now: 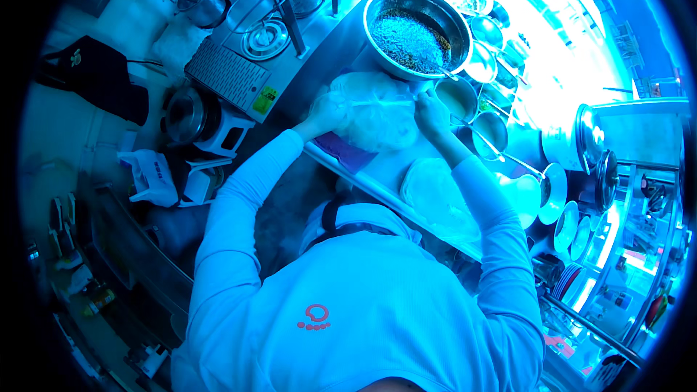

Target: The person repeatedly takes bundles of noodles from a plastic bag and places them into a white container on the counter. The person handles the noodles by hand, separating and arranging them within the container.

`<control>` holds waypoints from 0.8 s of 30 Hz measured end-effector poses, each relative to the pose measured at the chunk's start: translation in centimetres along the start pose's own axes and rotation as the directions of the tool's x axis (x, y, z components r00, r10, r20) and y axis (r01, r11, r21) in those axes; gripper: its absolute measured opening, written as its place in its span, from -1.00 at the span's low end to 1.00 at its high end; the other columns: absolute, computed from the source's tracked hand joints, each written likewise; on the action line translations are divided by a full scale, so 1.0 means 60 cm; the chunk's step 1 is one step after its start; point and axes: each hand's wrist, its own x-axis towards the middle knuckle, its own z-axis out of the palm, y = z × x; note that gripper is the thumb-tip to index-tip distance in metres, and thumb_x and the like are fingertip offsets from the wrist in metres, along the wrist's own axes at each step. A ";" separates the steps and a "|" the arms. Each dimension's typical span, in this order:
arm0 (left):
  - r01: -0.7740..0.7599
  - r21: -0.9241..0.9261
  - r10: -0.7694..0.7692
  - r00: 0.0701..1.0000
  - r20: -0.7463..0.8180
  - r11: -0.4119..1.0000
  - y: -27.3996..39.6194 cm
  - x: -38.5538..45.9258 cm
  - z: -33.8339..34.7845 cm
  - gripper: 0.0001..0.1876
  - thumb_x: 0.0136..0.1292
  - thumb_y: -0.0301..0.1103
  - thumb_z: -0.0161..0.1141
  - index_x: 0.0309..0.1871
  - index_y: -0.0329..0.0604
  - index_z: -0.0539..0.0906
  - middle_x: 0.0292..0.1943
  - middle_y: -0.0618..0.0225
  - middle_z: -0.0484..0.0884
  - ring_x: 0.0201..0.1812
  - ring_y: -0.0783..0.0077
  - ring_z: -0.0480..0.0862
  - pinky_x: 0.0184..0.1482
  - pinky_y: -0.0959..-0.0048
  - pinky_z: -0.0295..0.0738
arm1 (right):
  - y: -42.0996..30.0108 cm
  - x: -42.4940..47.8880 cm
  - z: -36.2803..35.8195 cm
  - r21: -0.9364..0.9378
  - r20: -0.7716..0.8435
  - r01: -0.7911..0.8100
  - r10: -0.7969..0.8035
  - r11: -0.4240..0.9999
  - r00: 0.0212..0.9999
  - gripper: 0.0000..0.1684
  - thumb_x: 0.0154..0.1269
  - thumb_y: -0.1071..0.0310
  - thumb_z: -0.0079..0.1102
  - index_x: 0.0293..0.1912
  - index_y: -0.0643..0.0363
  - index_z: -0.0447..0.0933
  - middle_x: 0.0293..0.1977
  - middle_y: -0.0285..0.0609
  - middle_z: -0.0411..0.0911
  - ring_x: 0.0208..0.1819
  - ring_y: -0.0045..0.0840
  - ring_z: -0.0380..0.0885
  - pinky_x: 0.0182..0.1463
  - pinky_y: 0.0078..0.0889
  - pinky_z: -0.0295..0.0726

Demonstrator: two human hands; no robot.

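A clear plastic bag with pale, rounded contents lies on the counter in front of me. My left hand is closed on its left side, and my right hand pinches its upper right edge. The plastic is drawn taut between the two hands. Under the bag's lower left part lies a purple packet or cloth. Another clear bag with pale contents rests on the counter beneath my right forearm. What the bags hold cannot be made out.
Beyond the bag stands a large metal bowl of dark, speckled food with a spoon. Several smaller bowls with ladles line the right side. Stacked white bowls and a lidded pot are farther right. Wire strainers hang at upper left.
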 end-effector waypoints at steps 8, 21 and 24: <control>0.109 -0.890 -0.035 0.994 0.104 0.443 0.049 0.075 0.026 -0.77 0.23 -0.24 0.03 -0.41 -0.23 0.51 -0.55 0.46 0.45 -0.48 0.64 0.40 -0.43 0.58 0.31 | 0.017 0.018 -0.021 0.167 -0.093 0.052 -0.037 0.985 0.995 -0.81 0.17 0.30 0.02 -0.42 0.24 0.41 -0.50 -0.09 0.40 -0.48 -0.29 0.44 -0.44 -0.32 0.39; -0.246 -0.785 0.256 0.960 -0.116 0.568 0.096 0.091 0.063 -0.89 0.19 -0.43 0.06 -0.30 -0.29 0.50 -0.43 0.41 0.52 -0.34 0.55 0.50 -0.28 0.54 0.41 | -0.069 0.056 -0.044 0.819 0.314 -0.193 -0.139 0.540 0.939 -0.81 0.08 0.35 0.12 -0.27 0.20 0.47 -0.35 -0.11 0.43 -0.41 -0.39 0.48 -0.35 -0.47 0.46; -0.141 -0.732 0.226 0.974 0.019 0.666 0.066 0.090 0.065 -0.90 0.21 -0.46 0.02 -0.31 -0.29 0.52 -0.38 0.37 0.53 -0.33 0.54 0.52 -0.27 0.55 0.42 | -0.058 0.054 -0.018 0.621 0.210 0.080 -0.264 0.780 0.941 -0.74 0.05 0.33 0.18 -0.21 0.18 0.48 -0.35 -0.10 0.47 -0.40 -0.38 0.50 -0.35 -0.45 0.47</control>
